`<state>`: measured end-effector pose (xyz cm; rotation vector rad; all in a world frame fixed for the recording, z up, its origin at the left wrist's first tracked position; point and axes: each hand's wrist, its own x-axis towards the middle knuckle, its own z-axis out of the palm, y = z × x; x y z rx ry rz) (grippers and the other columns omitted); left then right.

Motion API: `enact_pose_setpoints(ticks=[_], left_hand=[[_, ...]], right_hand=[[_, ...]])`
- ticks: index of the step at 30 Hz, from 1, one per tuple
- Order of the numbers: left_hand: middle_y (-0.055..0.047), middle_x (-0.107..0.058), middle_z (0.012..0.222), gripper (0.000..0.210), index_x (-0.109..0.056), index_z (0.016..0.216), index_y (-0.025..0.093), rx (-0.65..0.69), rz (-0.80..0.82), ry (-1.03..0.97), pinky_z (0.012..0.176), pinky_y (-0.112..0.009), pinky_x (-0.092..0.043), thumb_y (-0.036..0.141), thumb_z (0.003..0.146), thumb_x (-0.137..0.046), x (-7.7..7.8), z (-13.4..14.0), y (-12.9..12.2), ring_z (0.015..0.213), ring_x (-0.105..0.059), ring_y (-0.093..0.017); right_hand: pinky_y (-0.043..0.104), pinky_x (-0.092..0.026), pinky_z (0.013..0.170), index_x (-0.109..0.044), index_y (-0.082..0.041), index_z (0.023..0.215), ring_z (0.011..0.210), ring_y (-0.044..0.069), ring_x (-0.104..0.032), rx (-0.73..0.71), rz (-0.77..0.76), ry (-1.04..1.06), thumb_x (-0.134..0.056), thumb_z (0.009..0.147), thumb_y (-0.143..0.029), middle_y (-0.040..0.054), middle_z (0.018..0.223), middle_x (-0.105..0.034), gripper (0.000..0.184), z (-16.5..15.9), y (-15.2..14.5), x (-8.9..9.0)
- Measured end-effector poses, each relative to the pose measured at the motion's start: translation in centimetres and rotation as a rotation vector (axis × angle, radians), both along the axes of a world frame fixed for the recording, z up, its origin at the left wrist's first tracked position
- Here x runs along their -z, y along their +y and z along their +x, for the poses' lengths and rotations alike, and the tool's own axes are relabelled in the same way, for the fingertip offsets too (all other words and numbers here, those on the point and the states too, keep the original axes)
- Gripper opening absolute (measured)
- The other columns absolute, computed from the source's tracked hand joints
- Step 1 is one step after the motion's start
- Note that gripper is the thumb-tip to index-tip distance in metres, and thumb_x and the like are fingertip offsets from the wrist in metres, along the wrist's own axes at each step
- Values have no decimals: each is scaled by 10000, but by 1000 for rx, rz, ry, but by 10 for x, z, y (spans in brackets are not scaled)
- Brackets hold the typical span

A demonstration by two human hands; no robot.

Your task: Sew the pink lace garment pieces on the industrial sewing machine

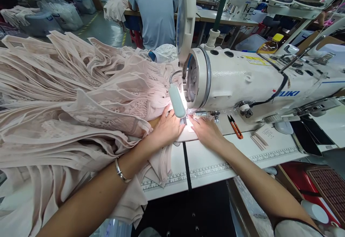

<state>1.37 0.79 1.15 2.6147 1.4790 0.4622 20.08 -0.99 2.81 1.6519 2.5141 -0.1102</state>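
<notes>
My left hand [167, 127] lies at the edge of a pale beige lace garment [129, 124], fingers stretched toward the lit needle area of a white sewing machine [231, 79]. It wears a ring, and a silver bracelet [121, 171] circles the wrist. From the other side, my right hand [206, 132] reaches in with its fingers drawn together beside the presser foot. Glare and the lamp [177, 101] hide the fingertips, so whatever they hold cannot be made out. A small white patch [190, 126] shows between both hands on the machine bed.
A big heap of beige garments [54, 71] covers the left side. Orange-handled thread snips [235, 126], a stack of small labels [262, 136] and a dark phone [306, 138] lie at right. A ruler strip [215, 168] runs along the table's front. Ahead sits a person in blue [153, 10].
</notes>
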Motion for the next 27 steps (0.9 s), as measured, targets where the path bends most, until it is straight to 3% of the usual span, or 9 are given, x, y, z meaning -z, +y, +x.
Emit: enact_pose_setpoints(ticks=[5, 9, 11, 15, 19, 22, 23, 26, 27], left_hand=[[-149, -670, 1257, 344, -557, 1279, 128, 17, 9, 10, 1105, -506, -405, 268, 974, -480, -2, -1, -1, 1265, -563, -313], [-138, -685, 1189, 291, -611, 1189, 159, 14, 23, 79, 1068, -530, -411, 333, 1001, -474, -10, -3, -1, 1221, -568, -335], [-126, -692, 1132, 240, -645, 1110, 190, -63, 50, 100, 987, -502, -454, 324, 997, -480, -12, -5, 1, 1158, -582, -338], [-138, -692, 1000, 222, -685, 978, 179, -273, 95, 128, 808, -405, -479, 123, 932, -474, -10, -7, 10, 991, -612, -309], [-159, -683, 933, 294, -689, 913, 121, -270, 71, 264, 779, -387, -457, -35, 846, -449, -16, -4, 4, 942, -617, -303], [-176, -680, 967, 291, -686, 962, 78, -124, 38, 357, 786, -402, -460, -47, 870, -440, -35, -2, -27, 949, -624, -306], [-165, -682, 972, 278, -684, 989, 82, -4, 36, 351, 793, -402, -464, -29, 895, -447, -43, -3, -41, 939, -628, -293], [-76, -687, 955, 120, -676, 978, 164, 518, 14, 203, 819, -348, -495, 166, 975, -557, -68, -21, -88, 882, -631, -217], [-55, -686, 926, 132, -672, 941, 190, 543, 41, 137, 824, -331, -505, 233, 995, -559, -74, -32, -101, 851, -630, -199]], right_hand=[[407, -460, 869, -520, -183, 1454, 1005, 286, -646, -13, 44, 11, -290, 1056, -289, 150, 1388, -617, 472, 0, -1, 4], [438, -414, 972, -617, -171, 1342, 1021, 294, -631, -4, 192, -4, -302, 1006, -144, 141, 1167, -713, 461, -3, -5, 8], [455, -377, 1020, -675, -177, 1242, 960, 279, -637, 29, 229, -18, -297, 946, -40, 130, 1075, -730, 499, -4, -6, 8], [479, -328, 1074, -652, -150, 1288, 973, 283, -646, 74, 143, -27, -309, 901, -1, 145, 1077, -730, 538, 0, -1, 6], [466, -366, 1029, -594, -121, 1357, 1002, 292, -641, 90, 139, 31, -305, 924, -48, 157, 1122, -720, 526, 6, 3, 11], [424, -407, 922, -638, -106, 1256, 956, 291, -622, 29, 303, 106, -297, 981, -123, 170, 1055, -715, 438, 9, 0, 16], [406, -409, 901, -654, -113, 1212, 947, 281, -615, -30, 348, 147, -297, 1002, -151, 163, 1030, -714, 415, 10, -2, 18], [360, -407, 855, -678, -159, 1069, 840, 224, -589, -264, 397, 266, -315, 1031, -192, 99, 887, -696, 367, 10, -7, 19], [348, -408, 825, -676, -173, 1036, 781, 208, -568, -340, 391, 294, -320, 1029, -184, 75, 825, -674, 356, 9, -8, 19]])
